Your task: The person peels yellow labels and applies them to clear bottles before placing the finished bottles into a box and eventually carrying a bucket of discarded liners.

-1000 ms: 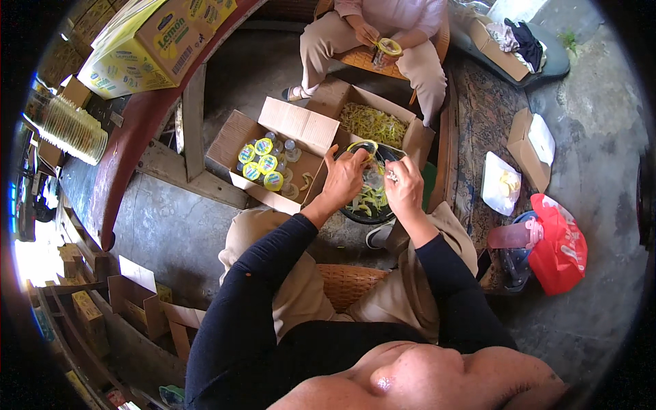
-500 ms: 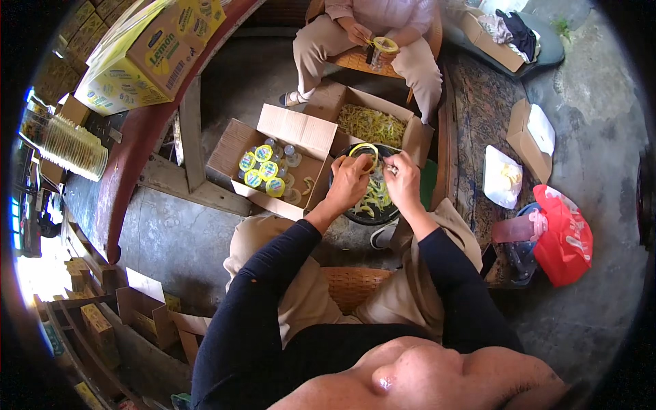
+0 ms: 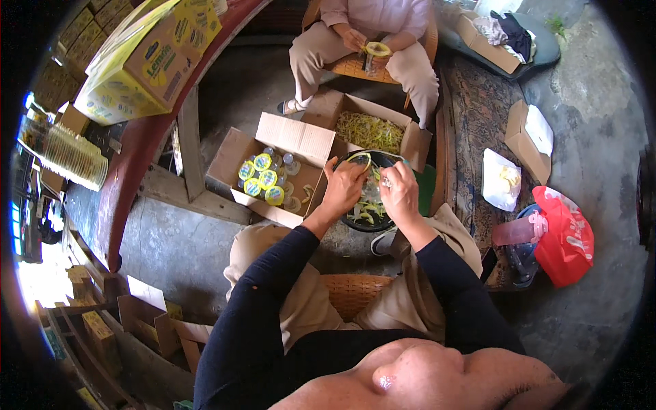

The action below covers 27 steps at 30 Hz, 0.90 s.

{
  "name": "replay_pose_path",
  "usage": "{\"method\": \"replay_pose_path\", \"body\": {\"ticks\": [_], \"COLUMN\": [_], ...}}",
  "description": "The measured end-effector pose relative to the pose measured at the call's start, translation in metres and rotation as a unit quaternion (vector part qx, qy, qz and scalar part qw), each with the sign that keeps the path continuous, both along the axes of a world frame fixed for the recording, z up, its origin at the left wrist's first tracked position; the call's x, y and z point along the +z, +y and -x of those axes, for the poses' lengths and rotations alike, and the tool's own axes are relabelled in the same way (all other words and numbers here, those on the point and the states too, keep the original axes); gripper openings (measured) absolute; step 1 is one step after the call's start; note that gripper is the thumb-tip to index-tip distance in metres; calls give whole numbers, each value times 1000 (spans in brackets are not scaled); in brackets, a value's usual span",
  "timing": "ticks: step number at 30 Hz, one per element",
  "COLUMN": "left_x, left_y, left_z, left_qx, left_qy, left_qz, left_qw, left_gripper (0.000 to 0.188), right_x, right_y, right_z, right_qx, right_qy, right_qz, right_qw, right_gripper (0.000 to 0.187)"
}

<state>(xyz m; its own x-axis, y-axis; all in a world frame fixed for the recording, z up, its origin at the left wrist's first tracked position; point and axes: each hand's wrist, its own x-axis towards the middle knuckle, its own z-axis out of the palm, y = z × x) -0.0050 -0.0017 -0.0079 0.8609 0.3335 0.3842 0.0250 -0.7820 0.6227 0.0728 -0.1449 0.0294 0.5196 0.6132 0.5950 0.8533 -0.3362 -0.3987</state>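
Both of my hands work over a black bucket (image 3: 350, 221) that holds yellow-green strips (image 3: 369, 212). My left hand (image 3: 344, 188) is closed on a yellow ring-shaped piece (image 3: 360, 156), whose curved edge shows beyond the fingers. Beside it, my right hand (image 3: 401, 193) has its fingers pinched together. Something small and pale shows at those fingertips, too small to name. Much of the bucket's inside is hidden behind my hands.
Left of the bucket, an open cardboard box (image 3: 225, 154) holds clear cups with yellow tops (image 3: 267, 179). Another box (image 3: 417, 143) contains yellow-green strips (image 3: 370, 131). Opposite sits a person (image 3: 378, 20) holding a yellow-rimmed clear cup (image 3: 377, 53). A red bag (image 3: 566, 236) lies at right.
My right hand has come down slightly toward me and turned. The left hand still grips the yellow ring-shaped piece, now a little lower. Across from me, the person's cup has tilted.
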Motion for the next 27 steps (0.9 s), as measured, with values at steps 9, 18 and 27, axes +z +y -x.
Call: {"method": "replay_pose_path", "body": {"ticks": [9, 18, 27], "left_x": [-4, -1, 8], "left_y": [-17, -1, -2], "left_z": [4, 4, 6], "left_qx": [-52, 25, 8], "left_qy": [-24, 3, 15], "left_qz": [-24, -8, -16], "left_qw": [998, 1000, 1000], "left_gripper": [17, 11, 9], "right_x": [-17, -11, 0], "right_y": [3, 1, -3], "right_z": [-18, -6, 2], "right_qx": [-24, 17, 28], "right_qy": [56, 132, 36], "right_qz": [-15, -18, -2], "right_qw": [998, 991, 999], "right_gripper": [17, 15, 19]}}
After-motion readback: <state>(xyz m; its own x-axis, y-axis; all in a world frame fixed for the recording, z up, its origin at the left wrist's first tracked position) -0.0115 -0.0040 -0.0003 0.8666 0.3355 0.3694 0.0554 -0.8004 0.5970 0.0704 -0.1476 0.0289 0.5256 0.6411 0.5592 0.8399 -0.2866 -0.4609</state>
